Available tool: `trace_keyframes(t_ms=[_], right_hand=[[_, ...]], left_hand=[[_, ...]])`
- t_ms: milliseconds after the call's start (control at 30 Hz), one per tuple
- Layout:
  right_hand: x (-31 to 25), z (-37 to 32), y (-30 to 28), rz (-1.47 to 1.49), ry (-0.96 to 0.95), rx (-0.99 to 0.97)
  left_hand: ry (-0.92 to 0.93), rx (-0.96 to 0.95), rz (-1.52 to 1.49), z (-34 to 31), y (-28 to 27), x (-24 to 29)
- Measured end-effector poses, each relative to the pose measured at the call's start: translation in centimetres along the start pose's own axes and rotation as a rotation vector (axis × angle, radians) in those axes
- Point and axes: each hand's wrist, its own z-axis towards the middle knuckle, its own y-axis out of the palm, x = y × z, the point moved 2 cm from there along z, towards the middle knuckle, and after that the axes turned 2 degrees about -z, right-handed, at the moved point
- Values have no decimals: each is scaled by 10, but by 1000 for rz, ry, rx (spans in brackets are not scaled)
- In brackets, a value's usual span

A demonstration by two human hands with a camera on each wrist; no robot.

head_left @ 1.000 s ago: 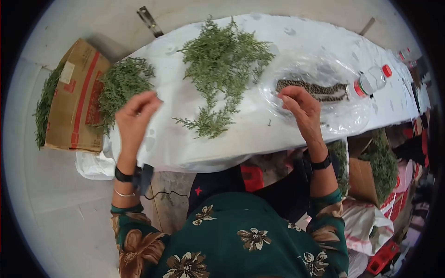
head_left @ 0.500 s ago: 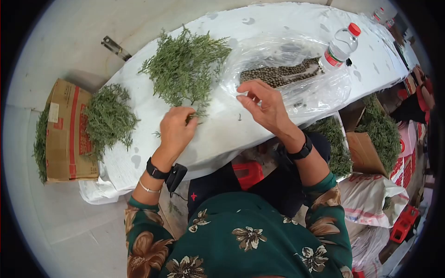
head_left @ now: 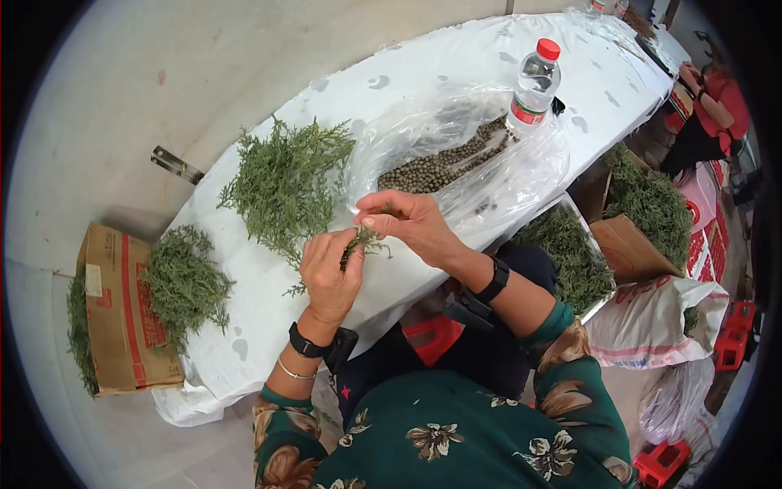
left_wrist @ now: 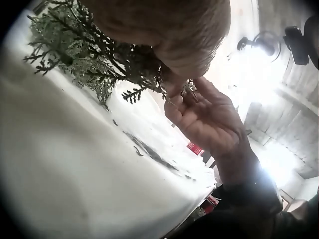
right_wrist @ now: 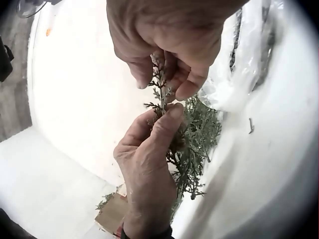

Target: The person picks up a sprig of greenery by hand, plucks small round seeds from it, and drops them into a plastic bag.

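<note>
My left hand point(head_left: 327, 277) pinches a green conifer sprig point(right_wrist: 161, 94) between thumb and fingers, over the near side of the table. My right hand point(head_left: 422, 235) meets it from the right, thumb and fingers curled about the sprig's upper tip. In the right wrist view the leafy tip runs up from the left thumb into the right fingers. Behind the hands lies a loose heap of the same greenery point(head_left: 285, 183). Just beyond the right hand, a clear plastic bag point(head_left: 538, 167) lies spread with many small round brown beads point(head_left: 440, 169) on it.
A water bottle with a red cap point(head_left: 536, 85) stands by the bag. At left are a cardboard box point(head_left: 122, 318) and another clump of greenery point(head_left: 189, 281). Right of the table sit boxes of greenery point(head_left: 566, 253) and a white sack point(head_left: 652, 322). Another person point(head_left: 721, 110) is farther right.
The hands were apart at first; the left reached the greenery heap, and now both meet at a sprig over the table. The head view has turned rightward.
</note>
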Motion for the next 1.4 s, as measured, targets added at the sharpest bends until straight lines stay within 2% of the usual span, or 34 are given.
trace_keyframes(t_ms=[100,167,267,367,400,500,600,667,767,833,900,1000,1033,1133,1167,1267,1300,1367,1400], right_hand=[[-4,-3,1,71,-8,57],[-10,-4,2,139,-11,145],[-4,-1,-4,86,-8,113],[1,0,-13,28,-50,135],[1,2,-15,1,-97,161],[-1,4,-22,-13,-146,196],[-2,6,-26,26,-134,204],[-5,6,-32,46,-175,290],[-20,5,-53,62,-252,411],[-33,5,-71,91,-334,522],[-40,2,-81,68,-332,512],[-44,-3,-85,32,-298,460],[-43,-3,-81,42,-274,442],[-37,-1,-67,69,-213,380],[-35,-1,-62,45,-213,381],[-29,-1,-52,-4,-214,377],[-34,-4,-48,-425,-405,452],[-41,-10,-37,-1284,-775,560],[-41,-12,-34,-1286,-771,555]], left_hand=[[-236,8,-160,2,4,-6],[-247,13,-184,6,7,-7],[-270,14,-230,9,10,-7],[-62,-54,-58,10,20,-1],[-56,-57,-65,10,22,0],[-214,-112,-191,11,27,6],[-194,-57,-182,15,21,14],[-175,-33,-181,15,17,14],[-324,-256,-151,2,21,-6],[-269,-280,-144,-20,27,-25],[-221,-306,-133,-17,25,-37],[75,-192,329,5,3,-32],[73,-192,329,11,-1,-27],[-69,46,19,37,-12,-13],[-78,50,28,42,-11,-8],[-387,23,-515,54,6,6],[-392,28,-512,59,13,13],[-685,-150,-862,63,34,23],[-690,-148,-864,63,42,23]])
